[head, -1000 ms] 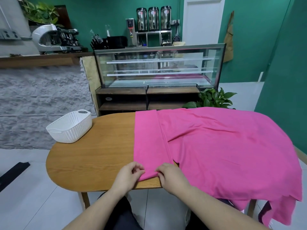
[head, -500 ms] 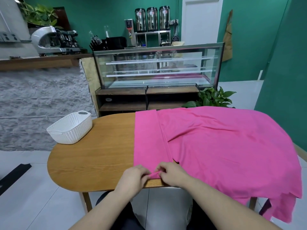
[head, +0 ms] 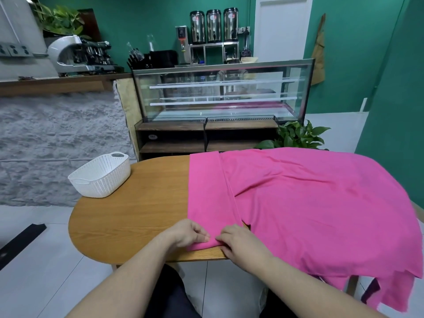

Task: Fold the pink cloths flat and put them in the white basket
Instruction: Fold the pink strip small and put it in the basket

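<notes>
Your forearms cut off by the bottom edge, right half of the wooden table (head: 128, 226) hidden under pink cloths (head: 321, 214), your fingertips tucked beneath the near hem, machine labels too small to read.

basket (head: 101, 176) on table (head: 137, 207) far left, cloths (head: 309, 203) right, hands (head: 215, 239) at near edge

wooden table (head: 128, 221) | glass display case (head: 222, 92) | potted plant (head: 298, 136) | espresso machine (head: 78, 53)

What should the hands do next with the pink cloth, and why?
Probably lift the near edge and carry it away from the person to fold the narrow pink cloth: left hand and right hand both pinch that edge, and the white basket looks empty.
</notes>
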`<move>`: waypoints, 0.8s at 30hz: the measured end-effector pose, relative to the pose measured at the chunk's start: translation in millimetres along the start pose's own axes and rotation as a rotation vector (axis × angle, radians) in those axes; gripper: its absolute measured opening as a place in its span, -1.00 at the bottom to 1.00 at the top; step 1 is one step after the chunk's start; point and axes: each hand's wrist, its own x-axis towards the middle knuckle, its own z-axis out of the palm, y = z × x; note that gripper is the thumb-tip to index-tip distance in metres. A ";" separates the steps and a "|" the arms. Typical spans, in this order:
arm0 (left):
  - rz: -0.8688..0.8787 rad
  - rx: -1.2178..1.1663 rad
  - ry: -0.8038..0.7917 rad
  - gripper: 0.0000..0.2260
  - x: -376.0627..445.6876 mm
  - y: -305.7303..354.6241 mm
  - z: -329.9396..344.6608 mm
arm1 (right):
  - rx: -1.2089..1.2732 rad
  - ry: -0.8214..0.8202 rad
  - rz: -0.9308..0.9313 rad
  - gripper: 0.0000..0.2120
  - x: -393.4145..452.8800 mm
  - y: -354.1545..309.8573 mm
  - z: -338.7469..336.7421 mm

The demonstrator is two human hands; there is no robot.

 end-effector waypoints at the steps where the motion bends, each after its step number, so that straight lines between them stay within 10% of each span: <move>1: -0.001 -0.017 0.013 -0.91 -1.3 0.3 0.9 | 0.015 0.006 0.006 -0.64 -0.2 0.7 1.1; 5: 0.099 0.004 0.189 -0.87 -2.9 -9.0 14.8 | 0.067 0.059 0.053 -0.68 2.7 0.3 9.0; 13: 0.555 0.778 0.467 -0.83 -22.7 -33.6 40.8 | 0.119 -0.058 0.129 -0.68 16.8 3.0 -1.5; 24: 0.409 0.493 0.199 -0.73 -5.1 -27.7 22.4 | 0.221 0.013 0.041 -0.77 2.2 7.2 0.1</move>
